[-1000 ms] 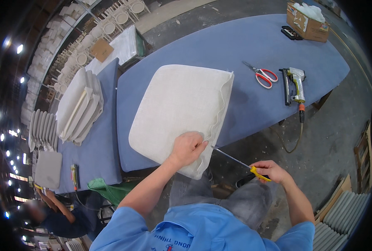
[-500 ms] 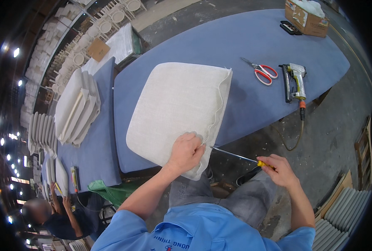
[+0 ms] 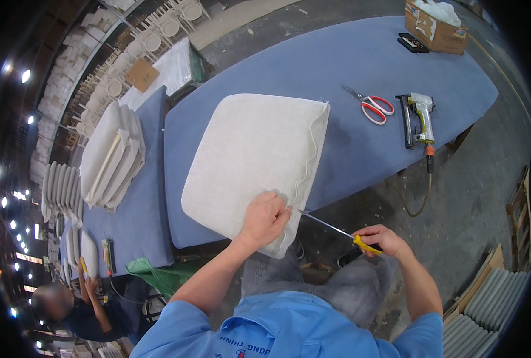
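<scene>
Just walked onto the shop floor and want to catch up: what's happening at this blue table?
A person in a blue shirt is working on a white seat cushion lying on the blue padded table. The left hand presses down on the cushion's near corner, while the right hand holds a yellow-handled screwdriver with its tip at the cushion's edge by that corner. Red-handled scissors and a staple gun lie unused further back. A stack of white cushions sits to the left.

At the far right end of your blue table [image 3: 361,65] stands an open brown cardboard box [image 3: 435,27], rectangular, with white stuffing showing at its top. Off to your far left lies a flat brown carton [image 3: 141,74] among white chairs.
</scene>
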Tool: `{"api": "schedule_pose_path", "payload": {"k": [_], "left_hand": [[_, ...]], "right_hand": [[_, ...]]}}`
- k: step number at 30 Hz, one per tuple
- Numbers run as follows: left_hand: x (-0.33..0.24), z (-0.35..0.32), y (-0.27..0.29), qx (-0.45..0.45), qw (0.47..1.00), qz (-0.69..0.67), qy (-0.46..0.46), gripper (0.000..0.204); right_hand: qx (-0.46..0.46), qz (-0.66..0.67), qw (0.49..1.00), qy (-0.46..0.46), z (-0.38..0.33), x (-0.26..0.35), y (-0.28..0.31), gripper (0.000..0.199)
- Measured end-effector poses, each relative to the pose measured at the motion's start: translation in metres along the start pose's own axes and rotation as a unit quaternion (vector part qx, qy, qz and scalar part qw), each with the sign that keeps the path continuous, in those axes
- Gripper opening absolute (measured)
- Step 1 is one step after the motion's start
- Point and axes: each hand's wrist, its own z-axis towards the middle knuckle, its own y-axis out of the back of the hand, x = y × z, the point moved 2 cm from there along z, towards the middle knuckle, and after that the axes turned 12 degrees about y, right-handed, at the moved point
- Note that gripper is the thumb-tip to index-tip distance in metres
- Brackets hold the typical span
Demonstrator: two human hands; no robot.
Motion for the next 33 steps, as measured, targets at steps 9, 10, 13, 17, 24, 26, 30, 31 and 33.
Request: {"api": "schedule_pose_path", "payload": {"k": [9, 10, 13, 17, 24, 26, 30, 31, 33], "left_hand": [[0.003, -0.003, 0.003, -0.006, 1.000, -0.002, -0.003, 0.030], [0.003, -0.003, 0.003, -0.005, 1.000, -0.005, -0.005, 0.030], [0.001, -0.003, 0.002, -0.009, 1.000, -0.009, -0.003, 0.030], [0.002, -0.002, 0.002, -0.002, 1.000, -0.006, 0.001, 0.030], [0.002, -0.002, 0.003, 0.001, 1.000, -0.003, 0.001, 0.031], [0.000, -0.002, 0.003, 0.003, 1.000, -0.003, 0.004, 0.031], [0.000, -0.002, 0.004, -0.001, 1.000, -0.004, 0.008, 0.031], [0.001, -0.003, 0.004, -0.003, 1.000, -0.004, 0.010, 0.031], [0.002, -0.004, 0.005, -0.005, 1.000, -0.001, 0.009, 0.031]], "right_hand": [[-0.118, -0.311, 0.925, 0.182, -0.025, 0.023, -0.018, 0.032], [-0.114, -0.325, 0.920, 0.189, -0.029, 0.027, -0.020, 0.032], [-0.104, -0.358, 0.903, 0.213, -0.034, 0.035, -0.023, 0.032], [-0.096, -0.383, 0.890, 0.226, -0.031, 0.040, -0.026, 0.033], [-0.095, -0.418, 0.870, 0.243, -0.028, 0.043, -0.025, 0.033], [-0.090, -0.434, 0.864, 0.240, -0.027, 0.044, -0.023, 0.033], [-0.080, -0.451, 0.849, 0.265, -0.023, 0.048, -0.020, 0.032], [-0.077, -0.424, 0.862, 0.265, -0.020, 0.046, -0.019, 0.031], [-0.072, -0.371, 0.887, 0.265, -0.012, 0.040, -0.018, 0.029]]}}
